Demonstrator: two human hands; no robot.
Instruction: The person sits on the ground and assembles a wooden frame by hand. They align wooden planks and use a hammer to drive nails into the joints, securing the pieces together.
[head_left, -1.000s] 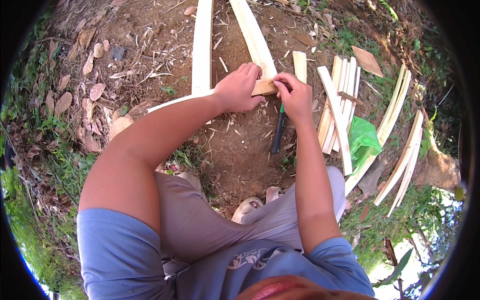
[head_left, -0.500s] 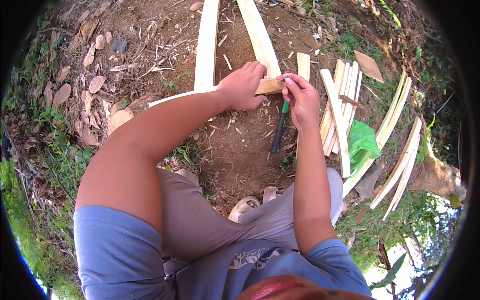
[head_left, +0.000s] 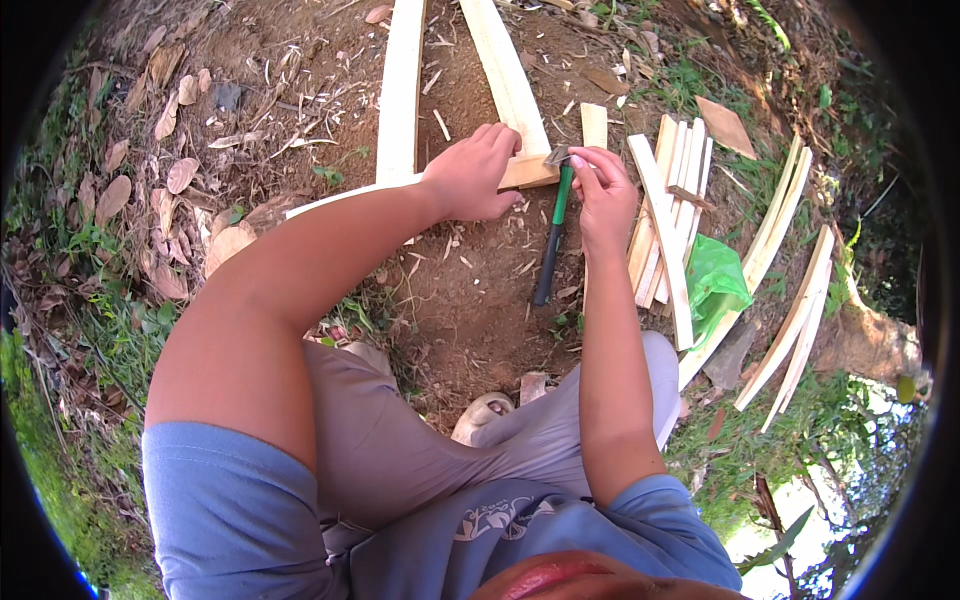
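Note:
My left hand point(head_left: 472, 175) is closed around a short wooden piece point(head_left: 530, 171), which lies across the lower ends of two long pale boards, a left board point(head_left: 400, 90) and a right board point(head_left: 507, 80). At the right end of that piece, my right hand point(head_left: 605, 190) has thumb and fingertips pinched together. Whatever is in the pinch is too small to make out. Just left of those fingertips is the metal head of a hammer point(head_left: 555, 230). Its green and black handle points toward me, lying on the soil.
Several pale wood strips point(head_left: 665, 225) are stacked at the right, beside a green plastic bag point(head_left: 716, 285). Longer strips point(head_left: 790, 325) lie farther right. A flat brown piece point(head_left: 726, 127) rests beyond the stack. Dry leaves point(head_left: 181, 175) litter the ground at left.
The hammer's head, mostly hidden behind my right fingers before, now shows beside them. My right fingertips have shifted slightly off the wooden piece's end. My left hand keeps its hold.

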